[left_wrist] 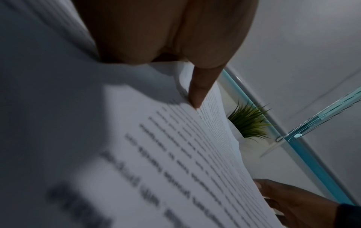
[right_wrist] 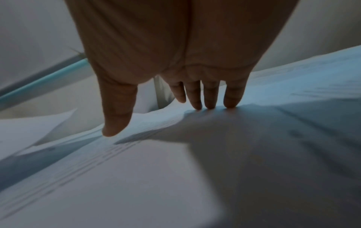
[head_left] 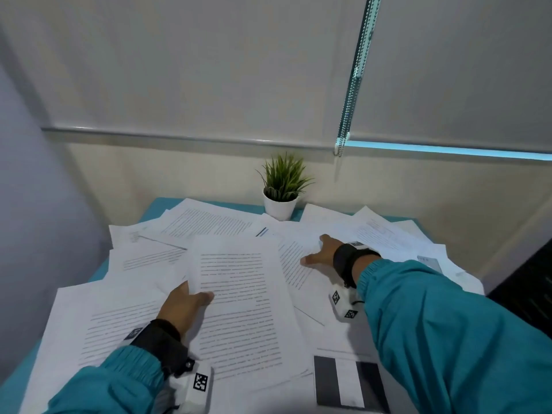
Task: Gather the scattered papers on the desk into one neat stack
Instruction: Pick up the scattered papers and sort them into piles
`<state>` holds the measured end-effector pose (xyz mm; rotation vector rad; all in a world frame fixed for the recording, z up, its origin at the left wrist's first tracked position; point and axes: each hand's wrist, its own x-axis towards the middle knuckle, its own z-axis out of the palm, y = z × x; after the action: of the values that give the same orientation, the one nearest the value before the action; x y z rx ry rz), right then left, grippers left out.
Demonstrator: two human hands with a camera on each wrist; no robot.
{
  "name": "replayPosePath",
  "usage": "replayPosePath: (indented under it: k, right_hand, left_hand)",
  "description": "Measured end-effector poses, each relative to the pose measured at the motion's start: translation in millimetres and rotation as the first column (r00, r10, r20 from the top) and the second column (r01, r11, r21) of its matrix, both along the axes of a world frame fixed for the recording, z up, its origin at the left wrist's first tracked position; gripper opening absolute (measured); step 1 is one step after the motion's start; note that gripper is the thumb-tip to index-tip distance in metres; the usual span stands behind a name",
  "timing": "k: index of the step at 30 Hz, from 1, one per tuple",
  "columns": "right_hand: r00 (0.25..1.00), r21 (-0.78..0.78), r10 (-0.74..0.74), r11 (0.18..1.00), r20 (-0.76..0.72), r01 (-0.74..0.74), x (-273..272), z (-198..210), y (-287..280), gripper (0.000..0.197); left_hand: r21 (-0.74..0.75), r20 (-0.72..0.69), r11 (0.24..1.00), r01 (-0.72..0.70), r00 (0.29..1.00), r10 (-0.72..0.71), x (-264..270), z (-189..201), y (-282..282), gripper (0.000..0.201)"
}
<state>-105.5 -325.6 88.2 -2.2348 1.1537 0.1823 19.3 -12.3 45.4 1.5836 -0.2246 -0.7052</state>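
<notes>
Papers (head_left: 167, 258) lie overlapped across the whole desk (head_left: 155, 206), none stacked yet. Left hand (head_left: 183, 306) pinches the edge of the centre sheet (head_left: 239, 300), thumb on top (lifted, probably as stack base). Right hand (head_left: 324, 252) presses flat, fingers straight, likely to drag far sheets inward.

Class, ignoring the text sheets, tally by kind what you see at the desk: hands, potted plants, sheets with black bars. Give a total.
Hands: 2, left hand pinching a text sheet, right hand
Potted plant: 1
Sheet with black bars: 1
Total: 4
</notes>
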Motion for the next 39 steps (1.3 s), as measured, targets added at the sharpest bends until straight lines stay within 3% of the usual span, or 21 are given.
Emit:
replayPosePath:
  k: [4, 8, 9, 13, 21, 25, 28, 30, 34, 39]
  right_hand:
    - [0.999, -0.085, 0.000, 0.996, -0.045, -0.004, 26, -6, -5, 0.127]
    - [0.987, -0.084, 0.085, 0.992, -0.135, -0.096, 36, -4, 0, 0.102]
    - [0.980, -0.096, 0.096, 0.989, -0.177, -0.115, 37, -4, 1, 0.103]
    - [0.957, -0.193, 0.099, 0.969, -0.272, -0.155, 43, -9, -5, 0.137]
    - [0.963, -0.156, 0.115, 0.975, -0.245, -0.157, 65, -28, -10, 0.148]
    - [0.962, -0.122, 0.184, 0.970, -0.200, -0.211, 72, -30, -11, 0.122]
    - [0.958, -0.144, 0.214, 0.959, -0.194, -0.243, 72, -16, 3, 0.082]
    - [0.960, -0.188, 0.224, 0.949, -0.169, -0.255, 67, -4, -1, 0.066]
    - [0.982, -0.245, 0.151, 0.954, -0.115, -0.175, 37, 33, -37, 0.067]
    - [0.973, -0.284, 0.039, 0.953, -0.229, -0.105, -18, 41, -88, 0.081]
  left_hand:
    - [-0.069, -0.018, 0.998, 0.011, 1.000, -0.012, -5, 5, -4, 0.029]
    - [-0.046, -0.015, 0.999, -0.007, 1.000, 0.006, 3, -3, -4, 0.029]
    - [-0.030, 0.003, 1.000, 0.000, 1.000, 0.000, 4, -4, -4, 0.029]
    - [0.004, 0.045, 1.000, 0.016, 0.999, -0.016, 4, -8, -4, 0.029]
    - [-0.024, 0.024, 1.000, 0.004, 1.000, -0.004, 0, -2, -5, 0.029]
    - [-0.007, 0.038, 1.000, 0.009, 0.999, -0.008, 2, -4, -3, 0.029]
    - [0.008, 0.063, 1.000, 0.018, 0.998, -0.018, 4, -7, -3, 0.028]
    - [0.014, 0.077, 1.000, 0.017, 0.997, -0.018, 6, -8, -3, 0.030]
    - [0.022, 0.080, 1.000, 0.013, 0.997, -0.015, 8, -11, -4, 0.033]
    - [0.018, 0.078, 1.000, 0.013, 0.997, -0.015, 6, -10, -4, 0.035]
